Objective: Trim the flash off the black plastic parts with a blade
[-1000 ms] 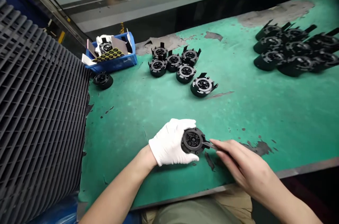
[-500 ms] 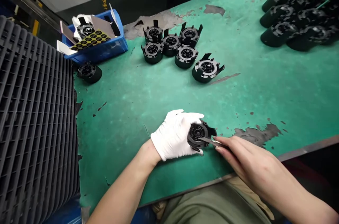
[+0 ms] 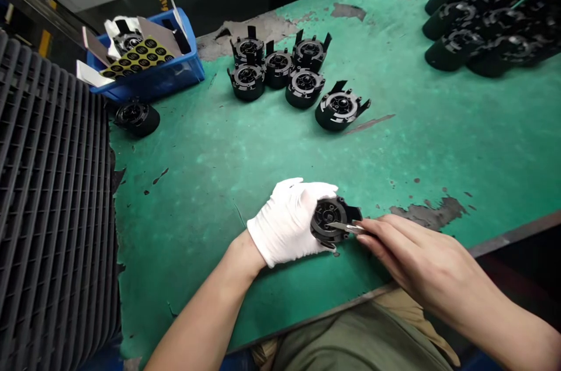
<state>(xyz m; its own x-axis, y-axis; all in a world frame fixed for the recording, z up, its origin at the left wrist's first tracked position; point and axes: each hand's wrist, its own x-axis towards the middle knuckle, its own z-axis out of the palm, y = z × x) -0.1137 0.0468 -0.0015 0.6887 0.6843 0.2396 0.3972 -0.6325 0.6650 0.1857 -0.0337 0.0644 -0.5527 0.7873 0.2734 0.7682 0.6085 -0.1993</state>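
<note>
In a white glove, my left hand (image 3: 291, 220) is wrapped round a black round plastic part (image 3: 326, 210), its ribbed face turned up towards me. A tab sticks out from the part's right side. My bare right hand (image 3: 407, 248) pinches a craft knife (image 3: 350, 228) with a slim metal blade. The blade lies over the face of the part, its tip near the centre; whether it touches the plastic I cannot tell. Glove fingers hide the part's left side and underside.
Several similar black parts (image 3: 304, 86) stand beyond my hands, with a denser group (image 3: 456, 47) at the far right. A blue bin (image 3: 184, 70) holds a yellow sticker sheet (image 3: 140, 58). One part (image 3: 138, 118) lies by it. Stacked dark grids (image 3: 52, 201) line the left edge of the green table (image 3: 210, 149).
The view has shifted slightly, so the background sits a little further left and higher. The knife now lies flatter across the part. Both hands keep their hold.
</note>
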